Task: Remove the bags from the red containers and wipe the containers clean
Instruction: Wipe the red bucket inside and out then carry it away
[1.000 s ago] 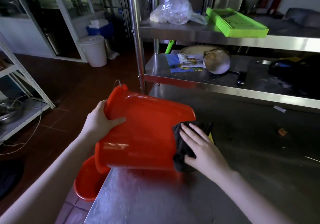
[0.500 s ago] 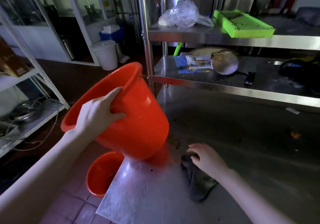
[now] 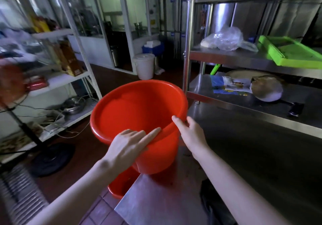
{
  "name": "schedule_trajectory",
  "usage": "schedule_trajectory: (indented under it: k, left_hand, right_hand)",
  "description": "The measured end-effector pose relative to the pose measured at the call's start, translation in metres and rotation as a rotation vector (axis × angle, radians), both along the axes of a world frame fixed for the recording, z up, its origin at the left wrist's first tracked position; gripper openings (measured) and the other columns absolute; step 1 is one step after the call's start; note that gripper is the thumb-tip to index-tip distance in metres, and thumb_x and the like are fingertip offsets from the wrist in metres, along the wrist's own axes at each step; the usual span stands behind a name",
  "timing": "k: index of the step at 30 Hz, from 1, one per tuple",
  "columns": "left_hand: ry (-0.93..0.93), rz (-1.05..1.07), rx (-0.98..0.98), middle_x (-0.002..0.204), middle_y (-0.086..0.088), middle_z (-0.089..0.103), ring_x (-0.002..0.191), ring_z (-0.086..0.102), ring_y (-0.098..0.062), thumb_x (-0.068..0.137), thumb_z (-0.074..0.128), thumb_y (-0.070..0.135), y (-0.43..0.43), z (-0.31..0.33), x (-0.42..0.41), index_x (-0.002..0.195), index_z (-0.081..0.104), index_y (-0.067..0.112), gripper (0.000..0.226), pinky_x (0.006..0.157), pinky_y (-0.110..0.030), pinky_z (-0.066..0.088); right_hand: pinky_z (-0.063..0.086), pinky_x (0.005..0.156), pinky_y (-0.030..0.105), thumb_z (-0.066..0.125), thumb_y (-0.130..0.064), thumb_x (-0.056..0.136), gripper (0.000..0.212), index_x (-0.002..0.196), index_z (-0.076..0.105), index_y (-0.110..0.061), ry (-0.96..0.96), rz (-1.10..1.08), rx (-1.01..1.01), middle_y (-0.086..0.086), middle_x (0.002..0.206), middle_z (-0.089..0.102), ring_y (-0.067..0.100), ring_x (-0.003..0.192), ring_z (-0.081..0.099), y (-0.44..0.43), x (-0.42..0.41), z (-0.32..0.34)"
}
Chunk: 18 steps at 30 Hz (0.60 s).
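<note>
Head view: a red bucket (image 3: 132,113) stands upright mid-frame at the bench's (image 3: 261,155) left edge. Left hand (image 3: 127,146) fingers lie straight on its near rim. Right hand (image 3: 191,134) fingers pinch the rim. Writing on the box (image 3: 71,59), left, is too blurry to read.

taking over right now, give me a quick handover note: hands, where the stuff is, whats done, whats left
Hands: the left hand rests on the near rim of the red bucket, fingers fairly straight. The right hand pinches the rim's right side, thumb inside.
Things: the bucket is upright at the left corner of the steel table. A second red bucket sits on the floor below, mostly hidden. The dark cloth lies on the table by the right forearm, in neither hand.
Done: no bag in the held bucket; whether it is wiped clean can't be told.
Left: probably the floor bucket.
</note>
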<state>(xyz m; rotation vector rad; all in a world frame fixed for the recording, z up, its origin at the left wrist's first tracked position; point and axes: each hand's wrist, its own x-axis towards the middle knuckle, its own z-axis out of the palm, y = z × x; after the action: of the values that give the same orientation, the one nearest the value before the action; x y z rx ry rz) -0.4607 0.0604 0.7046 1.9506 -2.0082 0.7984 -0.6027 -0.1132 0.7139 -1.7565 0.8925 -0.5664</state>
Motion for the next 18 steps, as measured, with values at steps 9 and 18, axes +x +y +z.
schedule_trajectory:
  k: [9,18]
  left_hand:
    - [-0.112,0.209,0.029,0.070,0.009,0.052,0.062,0.053,-0.014,0.077,0.079,0.015,0.072,-0.029,0.003,0.137,0.057,0.017,0.064,0.070,-0.029,0.050]
    - [0.428,0.806,-0.025,0.136,-0.012,0.049,0.125,0.046,-0.036,0.049,0.084,0.059,0.198,-0.049,0.062,0.144,0.047,0.027,0.107,0.109,-0.053,0.032]
  right_hand:
    - [0.058,0.082,0.048,0.069,-0.027,0.075,0.039,0.109,0.050,-0.020,-0.017,-0.012,0.323,0.009,0.108,0.064,0.029,0.092,0.064,0.066,0.065,-0.030]
    - [0.057,0.081,0.056,0.067,-0.010,0.076,0.030,0.103,0.056,-0.017,-0.066,-0.023,0.509,0.014,0.102,0.066,0.033,0.091,0.066,0.127,0.124,-0.078]
